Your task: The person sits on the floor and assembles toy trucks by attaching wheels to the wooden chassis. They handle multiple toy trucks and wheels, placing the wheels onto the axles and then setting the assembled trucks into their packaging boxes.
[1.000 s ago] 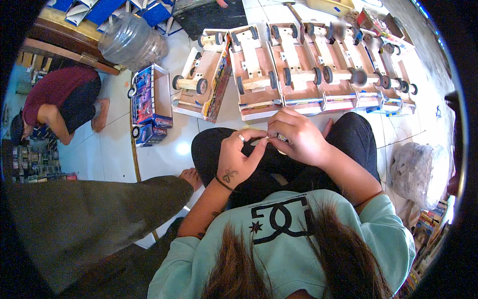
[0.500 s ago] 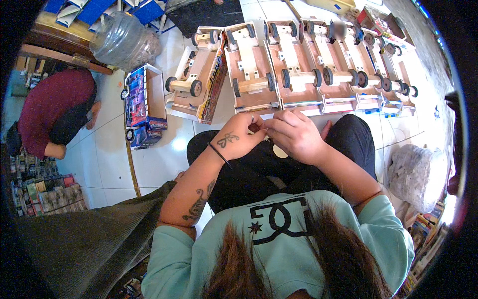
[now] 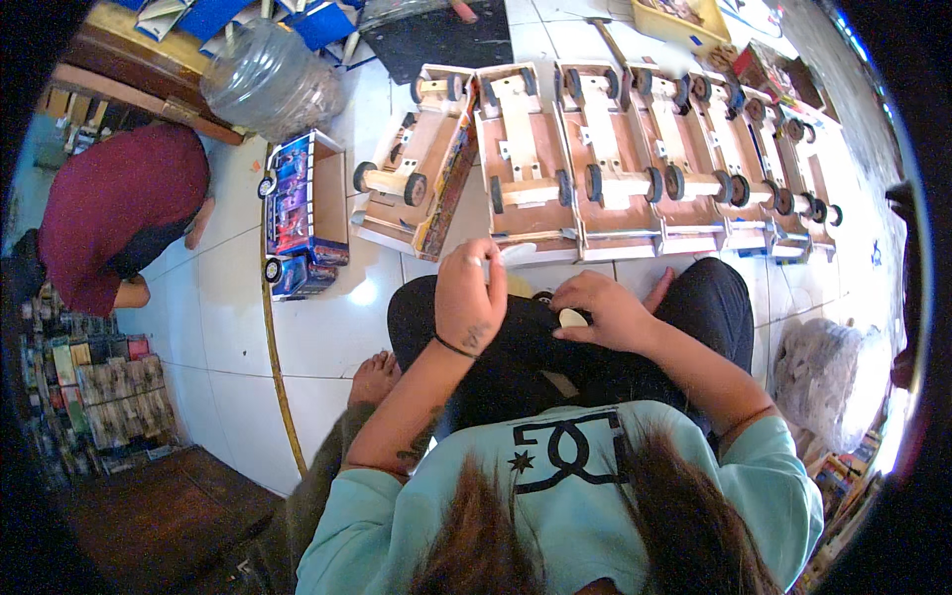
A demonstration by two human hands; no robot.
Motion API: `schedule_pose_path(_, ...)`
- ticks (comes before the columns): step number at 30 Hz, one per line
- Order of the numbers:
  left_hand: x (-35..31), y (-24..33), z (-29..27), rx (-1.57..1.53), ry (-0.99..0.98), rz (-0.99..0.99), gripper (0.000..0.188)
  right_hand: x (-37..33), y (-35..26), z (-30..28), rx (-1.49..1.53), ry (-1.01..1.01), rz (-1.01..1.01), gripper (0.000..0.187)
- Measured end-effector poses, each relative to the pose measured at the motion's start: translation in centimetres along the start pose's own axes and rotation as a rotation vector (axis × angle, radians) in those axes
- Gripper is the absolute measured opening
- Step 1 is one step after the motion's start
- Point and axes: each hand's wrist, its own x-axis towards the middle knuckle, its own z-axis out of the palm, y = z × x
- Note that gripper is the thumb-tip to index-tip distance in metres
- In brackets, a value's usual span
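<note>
My left hand [image 3: 470, 299] is raised near the front edge of the row of toy trucks, its fingers pinched on a thin white piece [image 3: 518, 254] with a rounded edge. Lower and to the right, over my lap, my right hand [image 3: 607, 313] curls around a small cream-coloured round disc [image 3: 572, 318]. A dark round thing by its fingertips is partly hidden. Beyond both hands, several wooden toy trucks [image 3: 526, 139] lie upside down side by side, black wheels and pale axle blocks up. The leftmost truck [image 3: 416, 164] lies at a slant.
A blue printed toy truck [image 3: 305, 208] lies on its side on the white tiles. Behind it is a clear plastic jar [image 3: 273, 84]. A yellow bin [image 3: 682, 25] stands at the far right, a plastic-wrapped bundle [image 3: 828, 382] nearer. A person in maroon [image 3: 124, 213] crouches at left.
My hands were together at the trucks' edge and have moved apart. The left now holds the white piece up; the right has dropped toward my lap with the disc. The view has shifted slightly.
</note>
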Motion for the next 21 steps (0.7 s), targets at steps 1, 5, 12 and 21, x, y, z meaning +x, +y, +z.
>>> schedule_pose_path(1,-0.4,0.0,0.0,0.126,0.08,0.128,0.011,1.1,-0.3,0.3,0.266,0.092,0.118,0.027)
schedule_pose_path(5,-1.9,-0.8,-0.4,0.611,0.405,0.421,0.008,6.1,-2.4,1.2,0.978,0.235,0.5,0.028)
schedule_pose_path(12,-0.9,-5.8,-2.3,0.7,0.513,0.347,0.007,13.4,-1.8,2.2,0.753,0.201,0.286,0.019)
schedule_pose_path(21,0.8,-11.2,-2.3,0.225,0.369,-0.126,0.055,24.5,4.9,-0.4,-0.161,-0.018,-0.229,0.009)
